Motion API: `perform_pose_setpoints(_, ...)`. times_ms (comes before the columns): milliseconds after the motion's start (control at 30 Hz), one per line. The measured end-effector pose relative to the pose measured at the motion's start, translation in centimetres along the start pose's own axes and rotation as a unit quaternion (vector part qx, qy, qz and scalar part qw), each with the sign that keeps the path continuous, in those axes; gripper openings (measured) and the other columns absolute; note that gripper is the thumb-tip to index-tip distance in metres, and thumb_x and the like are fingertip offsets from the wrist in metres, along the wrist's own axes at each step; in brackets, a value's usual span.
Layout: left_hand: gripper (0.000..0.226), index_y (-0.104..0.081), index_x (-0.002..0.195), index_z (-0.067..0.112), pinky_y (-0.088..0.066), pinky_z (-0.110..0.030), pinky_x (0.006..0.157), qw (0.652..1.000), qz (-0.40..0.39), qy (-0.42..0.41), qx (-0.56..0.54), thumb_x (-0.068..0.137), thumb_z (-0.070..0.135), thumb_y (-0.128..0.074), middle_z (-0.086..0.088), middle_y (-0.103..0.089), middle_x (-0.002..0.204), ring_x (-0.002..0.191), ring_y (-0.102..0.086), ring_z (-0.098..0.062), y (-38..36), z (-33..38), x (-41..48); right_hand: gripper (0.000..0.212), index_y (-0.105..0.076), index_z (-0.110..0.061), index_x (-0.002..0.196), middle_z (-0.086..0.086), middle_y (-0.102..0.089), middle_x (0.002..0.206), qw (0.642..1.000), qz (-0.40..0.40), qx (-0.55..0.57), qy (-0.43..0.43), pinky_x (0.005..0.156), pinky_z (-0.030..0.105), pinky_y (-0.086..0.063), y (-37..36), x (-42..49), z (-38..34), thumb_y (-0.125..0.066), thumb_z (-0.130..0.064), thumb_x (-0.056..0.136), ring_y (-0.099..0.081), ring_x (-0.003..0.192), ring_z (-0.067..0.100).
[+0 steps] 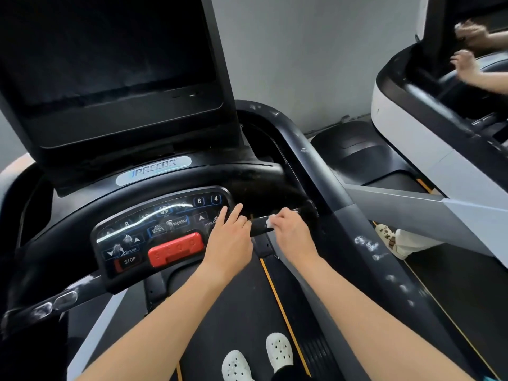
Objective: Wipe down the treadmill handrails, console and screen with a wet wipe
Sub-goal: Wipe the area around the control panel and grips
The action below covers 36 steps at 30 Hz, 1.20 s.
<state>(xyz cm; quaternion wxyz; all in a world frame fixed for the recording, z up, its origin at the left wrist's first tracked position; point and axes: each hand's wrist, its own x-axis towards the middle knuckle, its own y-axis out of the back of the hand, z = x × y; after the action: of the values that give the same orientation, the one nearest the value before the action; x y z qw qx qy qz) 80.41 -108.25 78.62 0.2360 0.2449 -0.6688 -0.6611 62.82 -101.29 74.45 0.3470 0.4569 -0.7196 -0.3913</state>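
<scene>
Far left of the grip, the left handrail bar (55, 301) with its metal pulse pads shows pale smears, and we judge it not yet wiped. Up and left of the grip the dark screen (110, 50) stands over the console (154, 232), whose red stop button (176, 248) sits just left of our left hand (228, 243). That hand lies flat on the console's right edge, fingers straight and a little spread. We take it as a brace that steadies us while the other hand rubs. Just right of it is the short handrail bar (258, 226), and there our right hand (291, 235) is at work. Its grip is curled over the bar, pinching the white wet wipe (270, 221) against it, so only a corner of the wipe shows at the thumb side. Bunching it like this lets us press hard on a narrow round bar. Right of the grip runs the long side handrail (330, 188), dotted with white marks lower down, which we reckon needs a pass. Far right, at the neighbouring treadmill (412, 127), another person's hands (467, 34) appear blurred.
</scene>
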Motion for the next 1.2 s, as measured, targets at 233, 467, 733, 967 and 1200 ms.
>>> perform_pose_setpoints(233, 0.044, -0.06, 0.141, 0.012, -0.009, -0.05, 0.129, 1.0, -0.008, 0.01, -0.008, 0.1, 0.026, -0.048, -0.002, -0.062, 0.139, 0.157, -0.022, -0.025, 0.0, 0.2, 0.3, 0.022, -0.07, -0.017, 0.095, -0.002, -0.05, 0.09, 0.999, 0.025, -0.021, -0.043, 0.071, 0.035, -0.046, 1.2, 0.6, 4.2, -0.058, 0.001, 0.093, -0.05, 0.085, 0.021)
perform_pose_setpoints(467, 0.037, -0.067, 0.13, 0.014, -0.005, -0.048, 0.128, 0.999, 0.0, 0.03, -0.011, 0.099, 0.02, -0.048, 0.0, -0.066, 0.13, 0.155, -0.026, -0.024, -0.4, 0.5, 0.7, 0.023, -0.064, -0.019, 0.094, -0.002, -0.053, 0.088, 0.999, 0.037, -0.018, -0.007, 0.068, 0.023, -0.036, -0.5, 0.4, 0.9, -0.067, 0.002, 0.084, -0.047, 0.079, 0.017)
perform_pose_setpoints(733, 0.039, -0.064, 0.133, 0.013, -0.007, -0.049, 0.129, 0.999, 0.003, 0.027, -0.017, 0.098, 0.017, -0.047, -0.001, -0.064, 0.132, 0.156, -0.024, -0.025, -0.6, 0.4, 0.6, 0.025, -0.067, -0.019, 0.093, -0.004, -0.048, 0.087, 0.999, 0.018, 0.007, 0.045, 0.066, 0.036, -0.048, 0.3, 1.3, 3.5, -0.062, 0.005, 0.087, -0.046, 0.079, 0.019)
perform_pose_setpoints(967, 0.038, -0.065, 0.132, 0.015, -0.005, -0.045, 0.127, 1.0, 0.008, 0.016, -0.01, 0.096, 0.011, -0.054, 0.003, -0.064, 0.13, 0.156, -0.023, -0.023, -1.0, 0.0, 0.4, 0.02, -0.069, -0.009, 0.107, 0.009, -0.057, 0.097, 0.998, 0.047, 0.033, -0.011, 0.077, 0.038, -0.049, -1.1, 0.4, -0.7, -0.06, 0.002, 0.093, -0.051, 0.088, 0.026)
perform_pose_setpoints(1200, 0.039, -0.063, 0.135, 0.016, -0.006, -0.056, 0.128, 0.999, 0.022, 0.024, 0.039, 0.095, 0.014, -0.062, 0.0, -0.06, 0.141, 0.157, -0.02, -0.026, -1.3, 0.2, -0.4, 0.024, -0.069, -0.017, 0.095, -0.002, -0.054, 0.087, 0.994, 0.039, 0.014, 0.1, 0.067, 0.033, -0.047, 0.2, 0.8, 2.4, -0.052, -0.001, 0.091, -0.047, 0.078, 0.02)
